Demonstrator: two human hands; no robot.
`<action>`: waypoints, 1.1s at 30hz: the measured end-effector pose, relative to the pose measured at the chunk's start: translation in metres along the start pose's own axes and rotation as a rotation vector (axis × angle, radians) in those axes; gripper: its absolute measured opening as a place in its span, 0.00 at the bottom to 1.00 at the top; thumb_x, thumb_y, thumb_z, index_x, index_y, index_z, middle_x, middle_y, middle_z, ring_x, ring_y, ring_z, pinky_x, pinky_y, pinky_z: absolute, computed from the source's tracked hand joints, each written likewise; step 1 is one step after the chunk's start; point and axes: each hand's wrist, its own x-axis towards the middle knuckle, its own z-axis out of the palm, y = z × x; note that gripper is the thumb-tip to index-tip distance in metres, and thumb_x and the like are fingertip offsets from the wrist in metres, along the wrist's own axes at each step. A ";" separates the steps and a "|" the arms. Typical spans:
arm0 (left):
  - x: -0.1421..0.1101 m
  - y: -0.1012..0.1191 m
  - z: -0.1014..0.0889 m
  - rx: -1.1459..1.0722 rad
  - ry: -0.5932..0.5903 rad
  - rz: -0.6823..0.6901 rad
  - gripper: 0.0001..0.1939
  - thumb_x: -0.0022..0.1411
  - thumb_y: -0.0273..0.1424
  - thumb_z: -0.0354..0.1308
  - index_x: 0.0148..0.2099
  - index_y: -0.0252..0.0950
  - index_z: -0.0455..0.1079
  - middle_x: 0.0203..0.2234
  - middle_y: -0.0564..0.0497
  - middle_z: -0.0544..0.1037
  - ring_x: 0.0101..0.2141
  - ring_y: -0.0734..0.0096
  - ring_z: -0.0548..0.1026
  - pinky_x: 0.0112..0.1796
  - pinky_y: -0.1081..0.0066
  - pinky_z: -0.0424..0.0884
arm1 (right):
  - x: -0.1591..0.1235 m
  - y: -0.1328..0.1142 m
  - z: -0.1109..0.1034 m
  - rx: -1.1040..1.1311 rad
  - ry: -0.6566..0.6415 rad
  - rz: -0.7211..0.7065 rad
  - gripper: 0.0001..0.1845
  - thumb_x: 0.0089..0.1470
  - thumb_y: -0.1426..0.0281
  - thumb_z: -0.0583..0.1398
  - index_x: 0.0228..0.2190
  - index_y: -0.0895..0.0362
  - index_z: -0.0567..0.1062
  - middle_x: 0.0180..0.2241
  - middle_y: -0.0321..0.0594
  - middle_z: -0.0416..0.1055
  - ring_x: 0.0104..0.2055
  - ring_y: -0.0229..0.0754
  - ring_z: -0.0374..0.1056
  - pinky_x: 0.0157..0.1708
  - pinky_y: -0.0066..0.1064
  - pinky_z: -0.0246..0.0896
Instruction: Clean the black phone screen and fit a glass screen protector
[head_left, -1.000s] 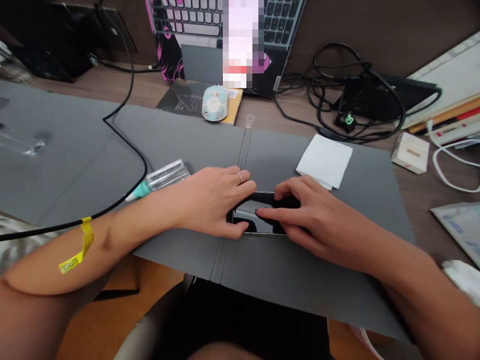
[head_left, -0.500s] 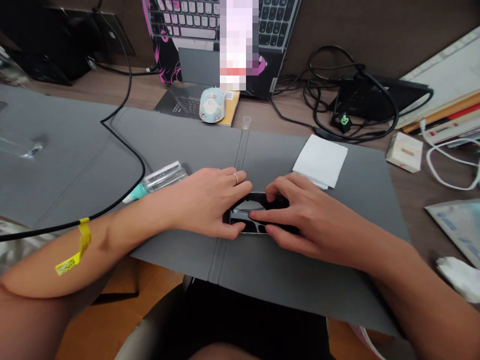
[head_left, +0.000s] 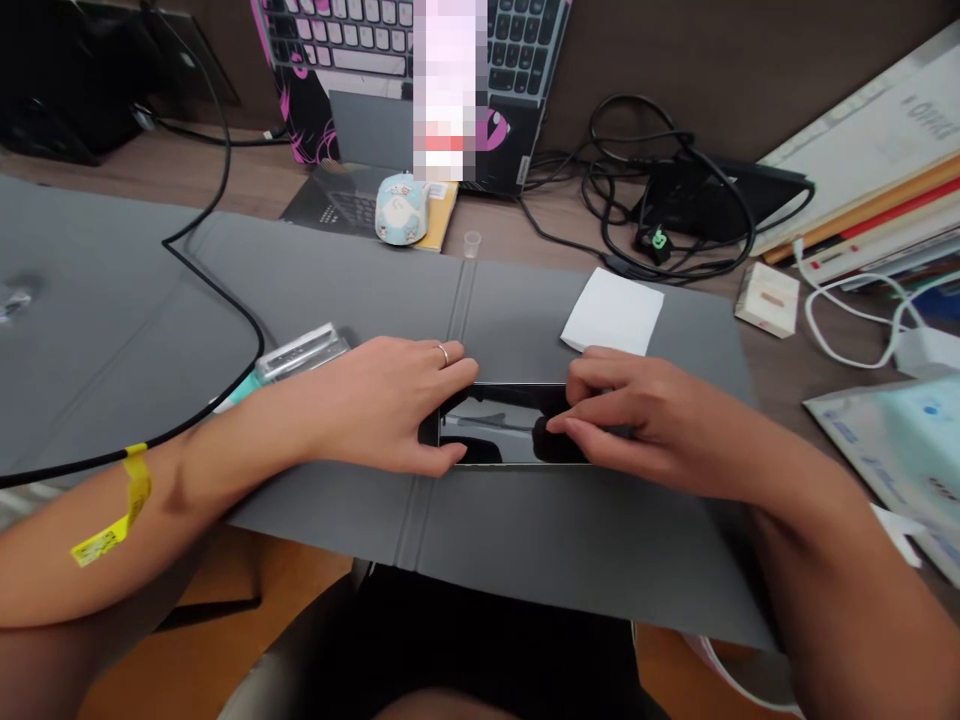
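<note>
A black, glossy smartphone [head_left: 491,420] lies flat on the grey desk mat, its long side running left to right, with reflections on its screen. My left hand [head_left: 390,410], a ring on one finger, grips its left end, thumb at the near edge and fingers at the far edge. Over the right part of the screen is my right hand [head_left: 645,420]. Its thumb and index finger are pressed together at the glass; whether anything thin is between them I cannot make out. Behind the right hand lies a folded white cloth or paper [head_left: 615,310].
Beyond the grey mat [head_left: 525,540] stand a laptop [head_left: 367,110] and a light-blue mouse [head_left: 401,210]. A clear bottle with a teal cap [head_left: 300,355] lies by my left forearm, where a black cable [head_left: 217,280] crosses. At right are a small box [head_left: 767,300] and a plastic packet [head_left: 892,450].
My right hand has slid rightward along the smartphone, its fingers drawing together and uncovering more screen. My left hand keeps its grip. The whole view has shifted slightly.
</note>
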 end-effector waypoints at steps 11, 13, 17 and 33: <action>-0.001 -0.001 0.000 -0.023 -0.070 -0.045 0.22 0.65 0.51 0.51 0.51 0.41 0.64 0.31 0.51 0.79 0.26 0.62 0.77 0.25 0.66 0.57 | -0.024 0.014 -0.021 0.092 -0.073 0.170 0.23 0.67 0.63 0.54 0.23 0.55 0.78 0.25 0.38 0.67 0.28 0.39 0.63 0.31 0.33 0.57; -0.001 -0.001 0.001 -0.018 -0.078 -0.054 0.22 0.65 0.51 0.51 0.52 0.41 0.63 0.29 0.52 0.79 0.24 0.62 0.75 0.25 0.66 0.55 | -0.022 0.013 -0.020 0.103 -0.076 0.169 0.23 0.67 0.63 0.54 0.24 0.56 0.78 0.25 0.37 0.66 0.28 0.38 0.63 0.31 0.33 0.57; 0.000 0.000 0.000 -0.028 -0.086 -0.068 0.22 0.64 0.51 0.52 0.51 0.41 0.64 0.26 0.54 0.77 0.23 0.62 0.74 0.24 0.66 0.52 | -0.016 0.009 -0.015 0.113 -0.086 0.140 0.21 0.67 0.64 0.55 0.27 0.56 0.81 0.26 0.37 0.66 0.29 0.38 0.62 0.33 0.32 0.57; 0.001 0.000 -0.002 -0.044 -0.109 -0.069 0.22 0.64 0.52 0.52 0.49 0.41 0.63 0.28 0.53 0.78 0.25 0.61 0.76 0.25 0.66 0.54 | 0.014 -0.003 0.009 0.034 -0.042 0.004 0.21 0.68 0.67 0.54 0.26 0.58 0.78 0.27 0.37 0.63 0.32 0.39 0.59 0.35 0.33 0.53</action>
